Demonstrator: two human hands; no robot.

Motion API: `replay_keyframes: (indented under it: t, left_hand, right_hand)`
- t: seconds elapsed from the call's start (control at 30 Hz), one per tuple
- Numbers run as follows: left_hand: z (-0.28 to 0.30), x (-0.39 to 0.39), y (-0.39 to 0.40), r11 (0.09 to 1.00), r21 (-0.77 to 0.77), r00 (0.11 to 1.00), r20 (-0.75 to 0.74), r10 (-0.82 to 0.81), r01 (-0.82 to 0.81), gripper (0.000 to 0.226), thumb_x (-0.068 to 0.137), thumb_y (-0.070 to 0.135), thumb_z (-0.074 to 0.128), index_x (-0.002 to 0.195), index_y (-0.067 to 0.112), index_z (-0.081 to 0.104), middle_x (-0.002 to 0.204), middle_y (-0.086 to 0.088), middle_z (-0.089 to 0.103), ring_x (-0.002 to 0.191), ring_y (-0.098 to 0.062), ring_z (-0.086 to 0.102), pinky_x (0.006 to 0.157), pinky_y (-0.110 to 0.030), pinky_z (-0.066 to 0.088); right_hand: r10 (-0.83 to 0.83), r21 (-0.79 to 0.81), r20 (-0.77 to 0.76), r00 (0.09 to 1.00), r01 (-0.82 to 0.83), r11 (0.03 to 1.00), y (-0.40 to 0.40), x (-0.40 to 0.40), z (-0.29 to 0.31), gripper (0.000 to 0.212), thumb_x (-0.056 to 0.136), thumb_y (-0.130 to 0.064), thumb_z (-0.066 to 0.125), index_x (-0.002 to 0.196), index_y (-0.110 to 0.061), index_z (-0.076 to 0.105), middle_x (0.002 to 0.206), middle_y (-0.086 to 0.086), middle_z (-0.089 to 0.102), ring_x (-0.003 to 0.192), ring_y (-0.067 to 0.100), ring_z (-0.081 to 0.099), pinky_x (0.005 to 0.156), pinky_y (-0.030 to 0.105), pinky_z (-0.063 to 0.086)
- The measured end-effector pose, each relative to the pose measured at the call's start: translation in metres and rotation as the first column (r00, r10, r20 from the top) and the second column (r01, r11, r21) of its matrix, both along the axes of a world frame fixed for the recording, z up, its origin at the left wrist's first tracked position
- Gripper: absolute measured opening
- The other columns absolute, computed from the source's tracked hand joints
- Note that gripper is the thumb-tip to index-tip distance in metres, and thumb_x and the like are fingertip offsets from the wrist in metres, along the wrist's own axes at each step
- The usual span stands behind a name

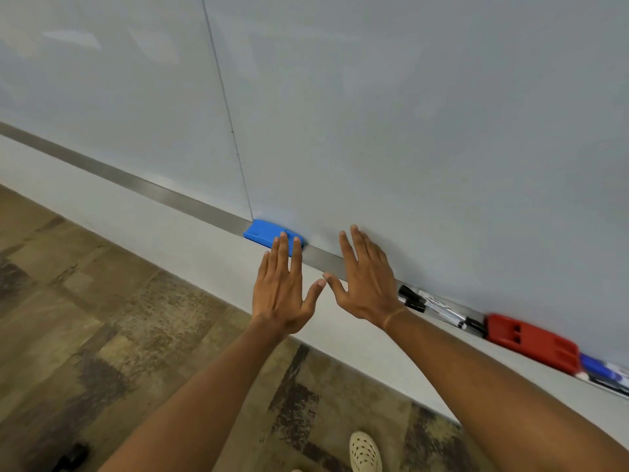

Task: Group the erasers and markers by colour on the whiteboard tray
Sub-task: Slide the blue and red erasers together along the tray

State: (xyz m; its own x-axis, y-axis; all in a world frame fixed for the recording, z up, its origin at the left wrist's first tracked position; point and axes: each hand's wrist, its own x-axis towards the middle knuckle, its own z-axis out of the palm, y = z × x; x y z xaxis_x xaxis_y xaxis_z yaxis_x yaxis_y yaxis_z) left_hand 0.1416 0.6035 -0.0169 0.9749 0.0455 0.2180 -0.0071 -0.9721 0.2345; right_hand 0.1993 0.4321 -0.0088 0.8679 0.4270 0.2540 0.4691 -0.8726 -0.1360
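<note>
Nearest me, both forearms reach forward and up toward the board, and neither grip holds anything: my left hand [280, 294] is flat with fingers straight and apart, and my right hand [366, 284] is the same, thumbs almost meeting between them. The left fingertips [282, 238] lie over the near edge of the blue eraser [263, 233], though I cannot tell whether they touch it or hover just above. That eraser sits on the tray [143, 185] by itself, well apart from the rest. Off to my right along the tray lie the black markers [439, 308], then the red eraser [532, 342] just beside them, then a blue marker [602, 367] at the frame's edge, blurred. I judge the step in hand to be taking the blue eraser, so blue can sit with blue. To do it well I should curl the left fingers over its far side and thumb under the near edge, lift it clear of the tray lip instead of dragging, and carry it past the black markers without knocking them. Behind everything stands the whiteboard [408, 114].
</note>
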Motion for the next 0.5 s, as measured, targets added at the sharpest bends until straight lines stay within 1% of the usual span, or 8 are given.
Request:
replay_keyframes:
  t: [0.13,0.27,0.37,0.5]
  left_hand:
    - [0.006,0.005,-0.014,0.999,0.026,1.0,0.023,-0.022,0.021,0.088,0.09,0.071,0.01,0.154,0.013,-0.007,0.163,-0.012,-0.009,0.15,-0.025,-0.01,0.122,-0.04,0.001]
    - [0.008,0.007,-0.035,0.997,0.034,0.997,0.028,-0.066,0.065,0.087,0.091,0.07,0.012,0.154,0.014,-0.01,0.162,-0.012,-0.011,0.15,-0.025,-0.01,0.123,-0.042,0.002]
    - [0.009,0.007,-0.054,0.996,0.049,0.996,0.021,-0.081,0.08,0.088,0.09,0.072,0.012,0.153,0.016,-0.014,0.162,-0.011,-0.013,0.15,-0.024,-0.012,0.122,-0.04,0.0]
    - [0.01,0.004,-0.083,0.994,0.069,0.996,0.026,-0.083,0.081,0.087,0.09,0.071,0.014,0.152,0.017,-0.016,0.162,-0.01,-0.015,0.149,-0.023,-0.015,0.119,-0.036,-0.007]
  right_hand:
    - [-0.024,-0.019,-0.002,1.0,0.024,1.0,-0.018,-0.007,0.005,0.085,0.089,-0.064,0.032,0.152,-0.012,0.008,0.159,0.016,0.007,0.147,0.031,0.01,0.118,0.044,0.017]
    - [-0.058,-0.008,0.008,0.998,0.058,0.998,-0.042,-0.015,0.006,0.087,0.088,-0.068,0.027,0.152,-0.013,0.006,0.16,0.014,0.006,0.148,0.03,0.007,0.118,0.043,0.014]
    - [-0.071,0.012,0.002,0.997,0.071,0.997,-0.063,-0.02,0.006,0.088,0.088,-0.069,0.026,0.152,-0.015,0.002,0.16,0.012,0.003,0.148,0.028,0.003,0.118,0.041,0.008]
    - [-0.092,-0.007,-0.003,0.996,0.092,0.996,-0.096,-0.028,0.005,0.087,0.089,-0.069,0.027,0.152,-0.016,-0.001,0.16,0.011,0.0,0.148,0.026,-0.001,0.118,0.039,0.003]
